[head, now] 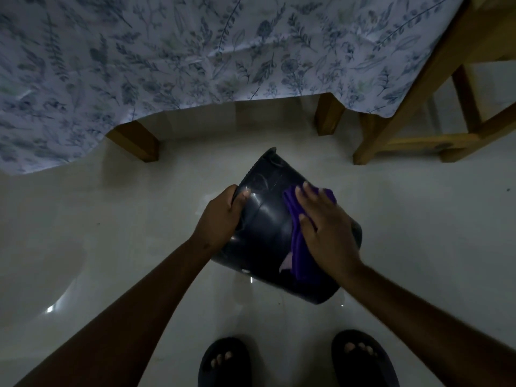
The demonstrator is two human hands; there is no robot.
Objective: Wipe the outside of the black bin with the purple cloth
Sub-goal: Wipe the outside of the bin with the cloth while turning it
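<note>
Hands [329,233] on bin [268,219], pale floor [139,219]

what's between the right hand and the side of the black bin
The purple cloth. In the head view the right hand lies flat on it, pressing it against the outer wall of the black bin, which the left hand grips.

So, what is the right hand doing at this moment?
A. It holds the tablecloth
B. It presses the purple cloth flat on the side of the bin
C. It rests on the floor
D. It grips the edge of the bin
B: the right hand lies flat, fingers spread, on the purple cloth against the black bin, while the left hand grips the bin's side.
</note>
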